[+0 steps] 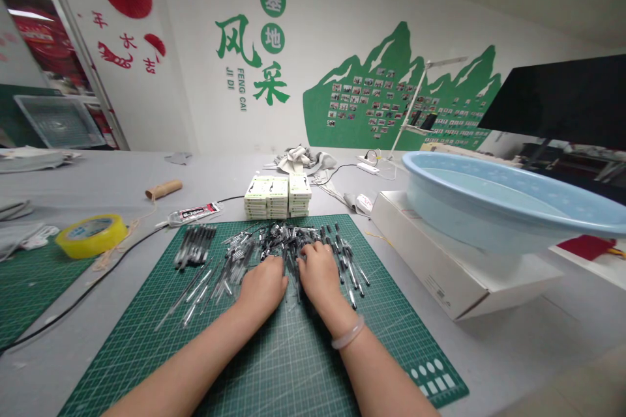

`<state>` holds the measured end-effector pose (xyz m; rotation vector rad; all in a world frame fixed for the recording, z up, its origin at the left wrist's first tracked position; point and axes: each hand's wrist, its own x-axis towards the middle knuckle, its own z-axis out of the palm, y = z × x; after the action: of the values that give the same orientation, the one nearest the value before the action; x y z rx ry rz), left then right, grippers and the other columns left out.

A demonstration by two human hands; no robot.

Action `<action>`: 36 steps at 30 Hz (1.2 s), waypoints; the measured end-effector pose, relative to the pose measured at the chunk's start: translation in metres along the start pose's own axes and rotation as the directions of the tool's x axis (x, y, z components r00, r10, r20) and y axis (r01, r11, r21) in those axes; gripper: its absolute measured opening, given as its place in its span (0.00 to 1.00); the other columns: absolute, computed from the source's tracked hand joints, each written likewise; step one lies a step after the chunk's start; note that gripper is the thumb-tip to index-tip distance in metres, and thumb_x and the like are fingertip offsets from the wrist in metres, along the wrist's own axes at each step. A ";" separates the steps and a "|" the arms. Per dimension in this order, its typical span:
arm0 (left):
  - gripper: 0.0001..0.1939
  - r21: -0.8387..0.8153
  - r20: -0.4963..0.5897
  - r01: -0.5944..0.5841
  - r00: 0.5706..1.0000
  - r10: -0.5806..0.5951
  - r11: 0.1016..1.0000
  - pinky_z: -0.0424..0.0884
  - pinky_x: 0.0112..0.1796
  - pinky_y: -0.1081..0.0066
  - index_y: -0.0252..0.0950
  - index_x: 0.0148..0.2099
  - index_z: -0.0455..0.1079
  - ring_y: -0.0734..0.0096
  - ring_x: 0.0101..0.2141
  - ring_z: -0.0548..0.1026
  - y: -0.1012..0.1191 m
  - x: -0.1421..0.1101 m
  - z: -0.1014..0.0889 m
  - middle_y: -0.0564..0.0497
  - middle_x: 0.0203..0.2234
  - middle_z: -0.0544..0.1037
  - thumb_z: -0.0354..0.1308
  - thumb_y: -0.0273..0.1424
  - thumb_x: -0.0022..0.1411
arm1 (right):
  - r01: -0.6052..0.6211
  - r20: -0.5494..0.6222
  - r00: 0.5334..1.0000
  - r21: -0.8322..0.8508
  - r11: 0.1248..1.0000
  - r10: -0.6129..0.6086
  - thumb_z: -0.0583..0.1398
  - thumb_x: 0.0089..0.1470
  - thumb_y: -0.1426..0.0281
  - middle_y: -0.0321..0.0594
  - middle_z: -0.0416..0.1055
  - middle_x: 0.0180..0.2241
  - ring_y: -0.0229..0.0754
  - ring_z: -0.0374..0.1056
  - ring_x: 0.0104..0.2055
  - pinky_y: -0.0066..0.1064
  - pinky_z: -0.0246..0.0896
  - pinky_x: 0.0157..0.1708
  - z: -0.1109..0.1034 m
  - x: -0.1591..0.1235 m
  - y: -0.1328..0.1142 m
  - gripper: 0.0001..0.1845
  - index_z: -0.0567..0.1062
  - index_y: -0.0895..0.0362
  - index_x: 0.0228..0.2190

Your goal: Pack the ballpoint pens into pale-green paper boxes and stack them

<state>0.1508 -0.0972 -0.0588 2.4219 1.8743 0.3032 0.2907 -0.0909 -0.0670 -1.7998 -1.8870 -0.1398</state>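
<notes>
A loose pile of clear pens with black caps (281, 238) spreads over the far half of a green cutting mat (293, 365). My left hand (264, 283) is at the near edge of the pile, its fingers curled and mostly hidden by the hand itself. Close beside it, my right hand (320, 273) bends its fingers down among the pens; what they close on is hidden. A pale bracelet (348, 333) rings the right wrist. Clear pen parts (198, 296) lie scattered to the left, near a row of black-capped pens (195, 244).
Stacked small boxes (267, 195) stand behind the pile. On the right, a blue basin (489, 208) rests on a white box (440, 273). To the left are yellow tape (92, 236), a glue tube (194, 214), a wooden piece (163, 189) and a black cable (92, 283).
</notes>
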 end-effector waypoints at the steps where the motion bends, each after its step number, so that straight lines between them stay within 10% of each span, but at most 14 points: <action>1: 0.08 0.005 0.006 0.011 1.000 -0.011 1.000 0.66 0.34 0.66 0.36 0.38 0.68 0.60 0.37 0.75 0.000 0.000 -0.001 0.43 0.38 0.76 0.49 0.32 0.59 | 0.008 0.003 1.000 -0.019 1.000 -0.007 0.61 0.52 0.68 0.45 0.68 0.36 0.48 0.60 0.43 0.34 0.55 0.41 0.000 0.000 -0.001 0.05 0.73 0.56 0.32; 24: 0.07 -0.495 -0.122 0.065 0.982 -0.144 0.866 0.59 0.28 0.72 0.37 0.24 0.68 0.69 0.26 0.71 -0.047 0.024 -0.018 0.52 0.21 0.75 0.54 0.34 0.52 | 0.010 0.029 1.000 -0.269 0.963 -0.002 0.50 0.55 0.82 0.56 0.69 0.33 0.50 0.65 0.38 0.35 0.58 0.32 0.004 0.003 -0.022 0.12 0.73 0.66 0.33; 27: 0.09 -0.766 -0.005 0.113 0.983 -0.182 0.633 0.59 0.23 0.74 0.36 0.25 0.67 0.73 0.20 0.68 -0.050 0.027 -0.014 0.53 0.18 0.73 0.56 0.35 0.52 | -0.027 0.004 1.000 -0.236 0.971 0.028 0.50 0.54 0.83 0.55 0.69 0.34 0.49 0.67 0.36 0.34 0.58 0.31 0.002 0.002 -0.019 0.12 0.72 0.66 0.33; 30: 0.08 -0.962 0.143 0.169 0.981 -0.130 0.215 0.60 0.19 0.77 0.35 0.29 0.66 0.77 0.18 0.67 -0.054 0.028 -0.014 0.52 0.22 0.75 0.59 0.35 0.52 | -0.071 -0.043 0.997 -0.079 0.994 0.067 0.53 0.52 0.79 0.51 0.70 0.33 0.47 0.67 0.34 0.32 0.57 0.30 -0.001 0.000 -0.017 0.07 0.71 0.63 0.32; 36: 0.12 -0.954 0.131 0.080 0.978 -0.162 -0.290 0.71 0.25 0.80 0.33 0.40 0.70 0.80 0.24 0.73 -0.071 0.030 -0.030 0.49 0.31 0.78 0.64 0.25 0.51 | -0.069 0.094 0.995 0.496 0.866 0.026 0.56 0.48 0.75 0.34 0.69 0.24 0.37 0.64 0.25 0.25 0.54 0.26 -0.005 -0.005 -0.025 0.04 0.68 0.56 0.29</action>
<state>0.0849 -0.0519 -0.0377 0.8628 0.8320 1.2788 0.2687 -0.1000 -0.0575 -1.5038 -1.7255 0.4164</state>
